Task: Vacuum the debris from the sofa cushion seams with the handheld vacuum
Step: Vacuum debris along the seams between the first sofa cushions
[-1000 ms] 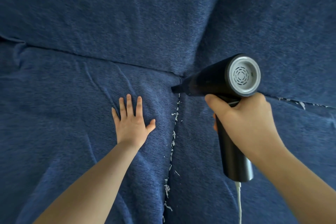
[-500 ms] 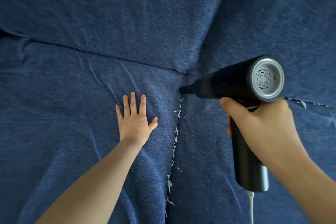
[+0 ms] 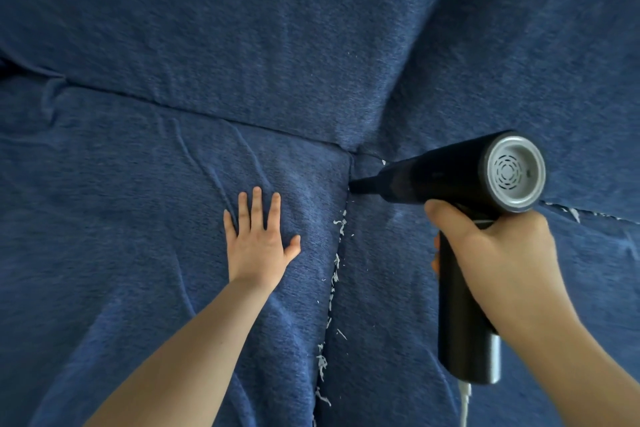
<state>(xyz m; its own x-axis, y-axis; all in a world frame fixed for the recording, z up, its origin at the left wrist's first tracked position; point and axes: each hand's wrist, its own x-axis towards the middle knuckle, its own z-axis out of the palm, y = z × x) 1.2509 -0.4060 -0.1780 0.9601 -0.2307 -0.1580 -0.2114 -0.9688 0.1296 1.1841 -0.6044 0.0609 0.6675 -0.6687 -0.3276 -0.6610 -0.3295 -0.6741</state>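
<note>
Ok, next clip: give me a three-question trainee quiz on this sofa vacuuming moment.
1. True or false: the left hand lies flat on the seat cushion.
2. Which hand grips the handheld vacuum?
3. The nozzle points at: A) the top end of the seam between the seat cushions, B) the left hand, C) the white cord.

Key: 1 true. 2 the right hand. 3 A; white debris lies along the seam below it.
</note>
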